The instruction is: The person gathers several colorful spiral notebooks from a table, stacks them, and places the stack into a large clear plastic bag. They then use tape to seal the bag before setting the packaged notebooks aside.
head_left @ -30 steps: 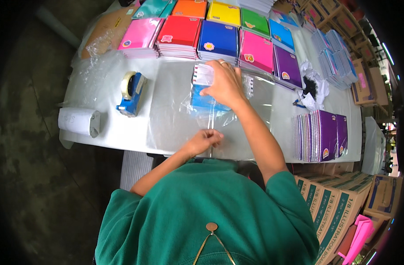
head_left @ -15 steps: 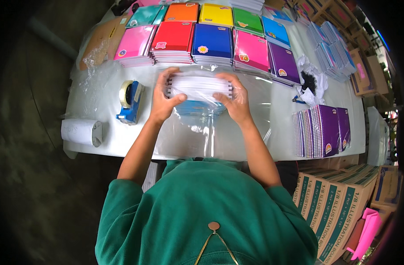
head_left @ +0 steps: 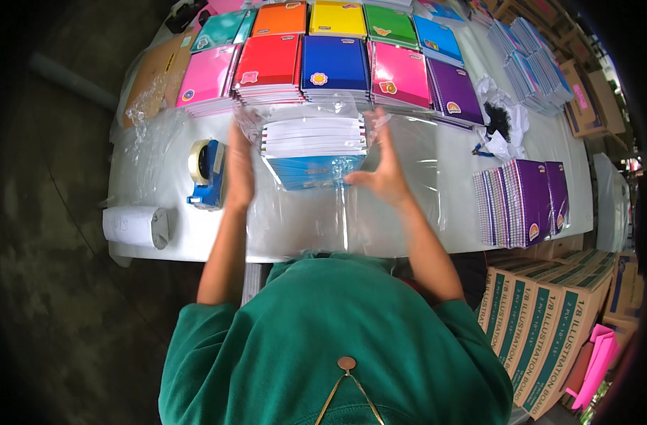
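A stack of spiral notebooks (head_left: 313, 136) with white page edges and a blue cover underneath is held up above the white table (head_left: 437, 234), inside a clear plastic bag (head_left: 316, 110). My left hand (head_left: 238, 170) presses flat against the stack's left side. On the right side my right hand (head_left: 384, 166) presses with fingers spread. The stack is tilted toward me, with loose plastic standing up around its top.
Stacks of coloured notebooks (head_left: 334, 64) line the table's far side. A blue tape dispenser (head_left: 207, 170) and a white paper roll (head_left: 136, 227) lie left. Purple notebooks (head_left: 525, 202) lie fanned at right. Cardboard boxes (head_left: 550, 319) stand at lower right. Clear plastic sheet (head_left: 316, 223) covers the near table.
My left hand moved from the table's near edge up to the stack. Both hands then took the bagged notebooks by the sides and raised them toward me.
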Available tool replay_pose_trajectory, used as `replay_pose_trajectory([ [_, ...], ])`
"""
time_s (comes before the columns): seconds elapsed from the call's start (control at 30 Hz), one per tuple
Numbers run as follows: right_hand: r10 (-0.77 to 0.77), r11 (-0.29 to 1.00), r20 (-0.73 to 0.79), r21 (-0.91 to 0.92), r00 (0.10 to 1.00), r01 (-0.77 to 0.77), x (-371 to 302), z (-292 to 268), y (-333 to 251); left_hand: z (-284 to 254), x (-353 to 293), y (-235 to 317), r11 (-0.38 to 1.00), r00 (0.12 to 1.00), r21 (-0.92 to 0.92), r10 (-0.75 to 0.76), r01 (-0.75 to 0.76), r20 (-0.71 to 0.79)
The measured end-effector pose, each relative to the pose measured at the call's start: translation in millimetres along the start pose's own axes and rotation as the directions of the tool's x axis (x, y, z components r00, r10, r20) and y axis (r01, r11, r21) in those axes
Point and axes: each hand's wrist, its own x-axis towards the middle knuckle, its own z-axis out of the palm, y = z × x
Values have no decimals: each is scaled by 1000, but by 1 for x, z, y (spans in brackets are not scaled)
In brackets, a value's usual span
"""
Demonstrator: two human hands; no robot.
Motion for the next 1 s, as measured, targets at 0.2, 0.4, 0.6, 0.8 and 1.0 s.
replay_pose_trajectory([
  [0.2,246,969,-412,93,877,-228,14,64,-12,52,-43,7,977,957,211,39,24,-289],
  [0.4,161,975,-498,-53,852,-215,14,64,-6,70,-54,28,481,968,868,251,-125,0],
  [0.6,-36,525,-170,-842,985,-126,-9,65,-42,78,-36,43,611,961,744,128,-271,245],
  [0.8,-171,622,141,-752,975,218,-16,63,-40,59,-17,79,957,916,237,-240,168,322],
  [1.0,-215,599,167,-756,962,265,-13,60,-38,38,77,65,759,875,558,31,-334,482],
])
